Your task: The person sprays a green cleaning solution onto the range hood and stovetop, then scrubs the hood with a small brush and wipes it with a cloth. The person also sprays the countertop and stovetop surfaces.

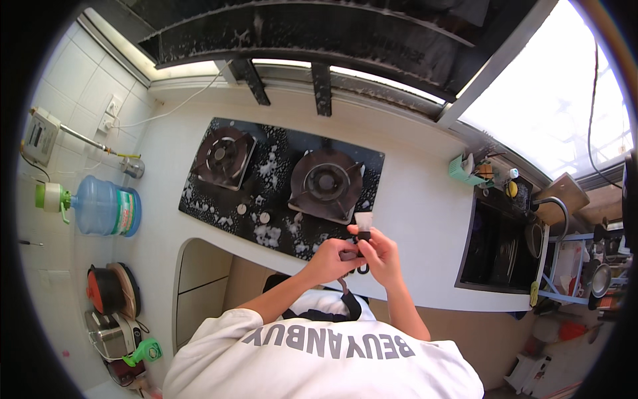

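My right hand (383,255) grips a small scraper (364,220) with a pale, flat blade and a black collar. The blade points away from me, over the front edge of the black glass gas hob (279,199). My left hand (326,260) meets the right one and pinches a greyish-purple piece (347,255); whether this is the scraper's handle or a separate part I cannot tell. White foam (267,234) spots the hob's glass. Beyond my hands sit the right burner (326,182) and the left burner (223,155). Two control knobs (264,217) show near the hob's front.
A foam-streaked black range hood (299,35) hangs above the far side. On the left stand a blue water bottle (102,205) with a pump, a pot (105,289) and a green spray bottle (145,351). A dark sink (491,249) with a curved tap (560,204) lies right.
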The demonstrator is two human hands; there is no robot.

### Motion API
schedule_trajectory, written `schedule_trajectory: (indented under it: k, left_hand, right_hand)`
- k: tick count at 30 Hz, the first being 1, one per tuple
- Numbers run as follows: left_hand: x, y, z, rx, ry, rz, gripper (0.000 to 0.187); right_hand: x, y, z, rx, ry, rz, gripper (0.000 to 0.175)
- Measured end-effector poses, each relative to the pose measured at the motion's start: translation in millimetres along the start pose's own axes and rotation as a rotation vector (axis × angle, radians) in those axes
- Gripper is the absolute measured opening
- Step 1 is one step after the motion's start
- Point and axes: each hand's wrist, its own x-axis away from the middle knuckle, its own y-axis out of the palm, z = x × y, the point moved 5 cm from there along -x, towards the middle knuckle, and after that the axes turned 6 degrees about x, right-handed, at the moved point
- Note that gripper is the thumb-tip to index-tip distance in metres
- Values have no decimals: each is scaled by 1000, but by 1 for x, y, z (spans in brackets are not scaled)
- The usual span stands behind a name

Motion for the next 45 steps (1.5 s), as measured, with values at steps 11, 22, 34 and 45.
schedule_trajectory:
  k: [11,22,34,45]
  left_hand:
    - [136,-256,-55,-165,-148,328,25]
    - [211,-425,-108,-142,-320,603,21]
    - [167,-360,-65,-173,-285,467,19]
    - [161,-354,-58,-132,-241,527,19]
  right_hand:
    - [33,136,153,667,291,160,40]
    - [72,194,207,1296,412,135,51]
    - [-16,192,223,1275,425,91,54]
    - [-31,202,117,807,-35,398,48]
